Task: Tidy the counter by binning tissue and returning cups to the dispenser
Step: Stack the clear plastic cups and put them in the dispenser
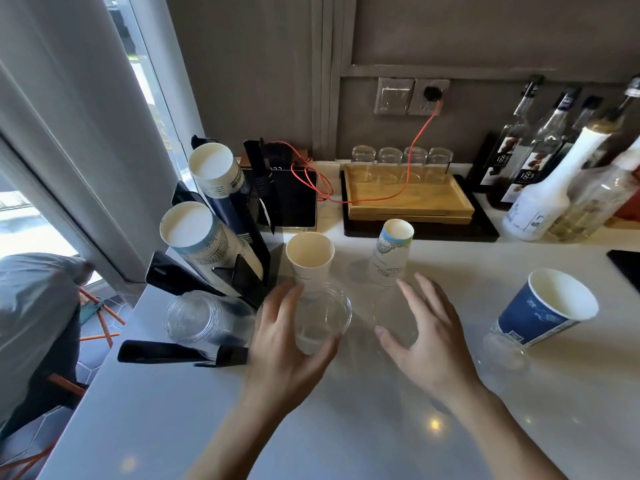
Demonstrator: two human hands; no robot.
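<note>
My left hand (284, 341) is wrapped around a clear plastic cup (323, 317) on the white counter (346, 427), thumb on its near side and fingers on its left. A white paper cup (310, 258) stands upright just behind it. My right hand (426, 337) is spread open, with a second, faint clear cup (393, 315) between thumb and fingers; I cannot tell whether it touches it. An upturned printed paper cup (393, 254) stands beyond. A blue paper cup (543, 306) leans on another clear cup (507, 346) at right. The black cup dispenser (239, 271) holds stacks at left. No tissue is visible.
A wooden tray (408, 199) with several upturned glasses sits at the back, crossed by an orange cable (419, 133). Syrup bottles (540, 188) crowd the back right. A black device (294, 199) stands behind the dispenser. The counter's left edge drops to a window and a person (34, 323).
</note>
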